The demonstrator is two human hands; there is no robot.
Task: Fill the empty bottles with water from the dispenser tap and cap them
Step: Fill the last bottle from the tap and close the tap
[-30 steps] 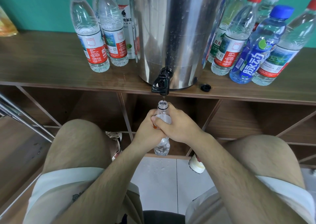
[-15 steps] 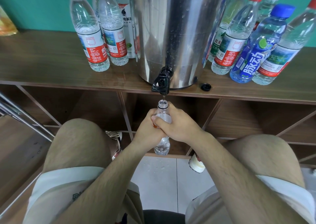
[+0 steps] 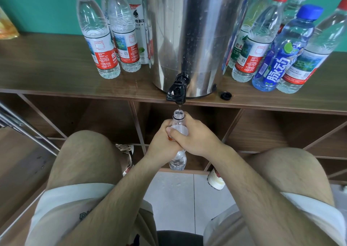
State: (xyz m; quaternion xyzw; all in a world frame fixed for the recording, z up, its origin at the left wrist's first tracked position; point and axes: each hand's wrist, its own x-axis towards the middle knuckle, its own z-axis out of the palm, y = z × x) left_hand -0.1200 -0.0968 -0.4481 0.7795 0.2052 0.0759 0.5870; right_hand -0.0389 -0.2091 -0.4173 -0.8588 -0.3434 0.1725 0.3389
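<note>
Under tap (image 3: 176,92): bottle (image 3: 178,122) uncapped; left hand (image 3: 163,142), right hand (image 3: 195,139) both grip it

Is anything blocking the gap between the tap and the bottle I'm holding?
Nothing visible. The uncapped bottle sits right under the tap, only a thin water stream between them; the left hand and right hand grip it lower down.

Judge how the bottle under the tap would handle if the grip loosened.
The bottle looks like thin clear plastic, so it probably dents under a squeeze. Water streams in from the tap and its mouth is open, so tipping would likely spill. Droplets on the floor hint it may be wet and slippery; the left hand and right hand both hold it.
</note>
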